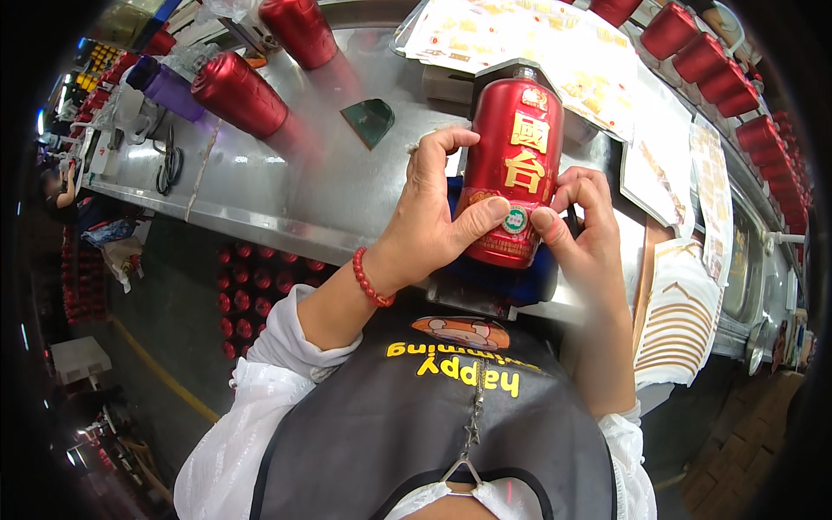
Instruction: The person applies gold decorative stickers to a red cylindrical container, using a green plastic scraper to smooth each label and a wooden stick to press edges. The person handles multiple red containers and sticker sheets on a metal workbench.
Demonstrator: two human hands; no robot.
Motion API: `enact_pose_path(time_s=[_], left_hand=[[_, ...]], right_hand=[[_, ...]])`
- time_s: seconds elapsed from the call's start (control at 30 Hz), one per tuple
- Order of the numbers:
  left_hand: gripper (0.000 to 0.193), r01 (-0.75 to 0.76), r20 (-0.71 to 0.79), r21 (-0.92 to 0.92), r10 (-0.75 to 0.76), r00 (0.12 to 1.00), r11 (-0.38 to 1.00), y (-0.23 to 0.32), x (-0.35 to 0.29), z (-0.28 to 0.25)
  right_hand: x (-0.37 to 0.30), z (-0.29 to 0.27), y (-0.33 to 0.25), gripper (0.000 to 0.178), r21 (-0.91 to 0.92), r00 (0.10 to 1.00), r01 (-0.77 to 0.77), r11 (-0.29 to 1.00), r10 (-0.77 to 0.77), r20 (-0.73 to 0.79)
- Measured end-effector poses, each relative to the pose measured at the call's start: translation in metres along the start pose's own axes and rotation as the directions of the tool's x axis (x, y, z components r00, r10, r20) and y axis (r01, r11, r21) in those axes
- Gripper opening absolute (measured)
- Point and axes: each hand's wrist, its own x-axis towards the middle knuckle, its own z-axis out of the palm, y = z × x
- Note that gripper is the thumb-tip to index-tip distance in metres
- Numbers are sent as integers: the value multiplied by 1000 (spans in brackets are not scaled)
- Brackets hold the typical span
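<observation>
A glossy red bottle [523, 182] with raised gold characters lies face up before me on a dark stand with blue parts [539, 276]. My left hand [418, 208] is curved round its left side, thumb pressed on the lower front. At the lower right edge, the thumb of my right hand [594, 234] presses against the bottle while its other fingers curl along the side. Between the two thumbs sits a small round green-and-white sticker [516, 219]. The undersides of some fingers are hidden.
Two red bottles [238, 94] and a purple bottle [165, 89] stand at the left of the metal table [260, 186]. A dark green piece [368, 121] lies nearby. Gold-printed sheets [520, 39] cover the back; curved strips [685, 321] lie at right. Rows of red bottles [711, 65] line the far right.
</observation>
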Motion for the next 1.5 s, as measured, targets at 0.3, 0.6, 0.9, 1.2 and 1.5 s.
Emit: enact_pose_path(time_s=[0.3, 0.6, 0.9, 1.2, 1.5], left_hand=[[84, 54, 169, -272, -8, 986, 961, -13, -4, -16], [90, -38, 205, -115, 61, 977, 993, -17, -5, -18], [94, -29, 189, -99, 48, 981, 995, -17, -7, -15], [91, -9, 169, -117, 29, 985, 993, -14, -6, -15], [91, 49, 94, -3, -48, 994, 999, 5, 1, -8]], right_hand=[[-7, -7, 8, 49, 37, 993, 0, 999, -4, 116], [-8, -7, 9, 48, 76, 992, -25, 997, 16, 123], [-8, -7, 11, 50, 97, 989, -54, 994, 39, 144], [-8, -7, 12, 46, 110, 990, -30, 993, 14, 140], [-11, -11, 23, 56, -16, 993, 20, 1000, -18, 120]])
